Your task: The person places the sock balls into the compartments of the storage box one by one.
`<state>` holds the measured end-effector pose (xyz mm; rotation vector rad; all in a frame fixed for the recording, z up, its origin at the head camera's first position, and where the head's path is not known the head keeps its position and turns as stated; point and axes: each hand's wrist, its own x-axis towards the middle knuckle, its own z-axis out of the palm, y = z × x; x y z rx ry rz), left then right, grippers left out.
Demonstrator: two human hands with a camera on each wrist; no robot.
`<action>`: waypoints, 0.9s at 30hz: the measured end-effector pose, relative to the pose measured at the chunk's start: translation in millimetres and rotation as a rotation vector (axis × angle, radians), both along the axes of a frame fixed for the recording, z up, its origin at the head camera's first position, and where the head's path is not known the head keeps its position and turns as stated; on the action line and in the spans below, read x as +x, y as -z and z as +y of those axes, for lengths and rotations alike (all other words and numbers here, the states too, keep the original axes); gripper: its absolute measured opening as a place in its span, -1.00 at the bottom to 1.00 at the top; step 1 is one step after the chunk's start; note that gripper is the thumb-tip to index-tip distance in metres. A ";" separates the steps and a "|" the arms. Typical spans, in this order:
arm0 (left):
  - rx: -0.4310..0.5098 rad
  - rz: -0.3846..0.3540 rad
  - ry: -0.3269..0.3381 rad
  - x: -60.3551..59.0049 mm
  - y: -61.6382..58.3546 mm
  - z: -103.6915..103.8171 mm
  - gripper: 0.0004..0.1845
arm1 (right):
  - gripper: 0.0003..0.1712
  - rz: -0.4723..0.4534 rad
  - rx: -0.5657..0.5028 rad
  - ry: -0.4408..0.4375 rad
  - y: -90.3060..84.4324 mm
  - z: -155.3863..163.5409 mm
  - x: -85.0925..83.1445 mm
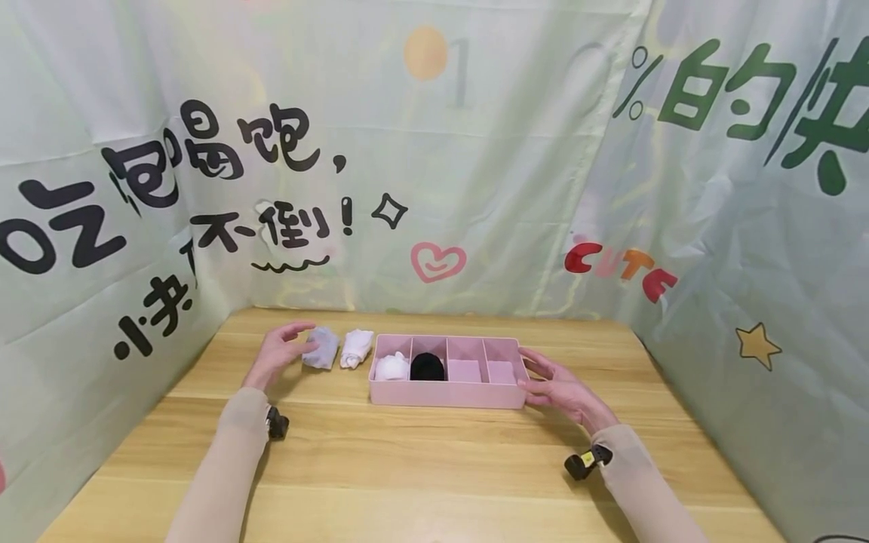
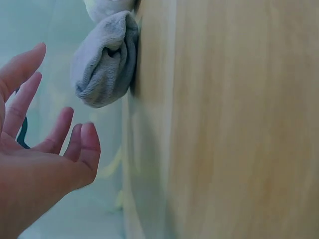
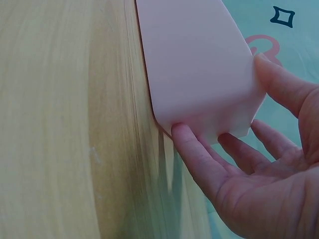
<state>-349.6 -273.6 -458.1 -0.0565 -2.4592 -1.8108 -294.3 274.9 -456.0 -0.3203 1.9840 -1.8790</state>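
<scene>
My left hand (image 1: 280, 348) hung open beside the rolled grey cloth sock (image 1: 321, 348) near the bench's far edge | right hand (image 1: 558, 383), fingers straight, steadied the pink plastic divider tray (image 1: 444, 394) | risk: loose grasp could unroll the sock.

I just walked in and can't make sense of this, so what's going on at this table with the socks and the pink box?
A person sits at a wooden table with a pink divided organizer. The right hand rests open against the organizer's right end. The left hand is open by a rolled grey sock, not gripping it; a rolled white sock lies beside that. Of four compartments, the two on the left hold a white roll and a black roll; the other two show only pink floor.
</scene>
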 end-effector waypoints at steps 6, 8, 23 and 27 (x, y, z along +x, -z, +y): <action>0.007 -0.053 0.049 -7.6 4.2 0.7 -0.35 | -0.10 0.002 0.008 0.003 0.2 -0.2 -0.5; 0.000 -0.063 0.074 -10.3 5.9 0.8 -0.34 | -0.09 -0.001 0.004 0.002 0.3 -0.5 -0.7; 0.023 -0.165 0.192 -17.3 8.5 4.1 -0.33 | -0.07 -0.001 0.006 0.003 -1.0 -1.2 -1.3; -0.003 -0.184 0.178 -17.8 7.3 5.5 -0.33 | -0.06 -0.008 0.009 0.009 -0.8 -0.4 -1.5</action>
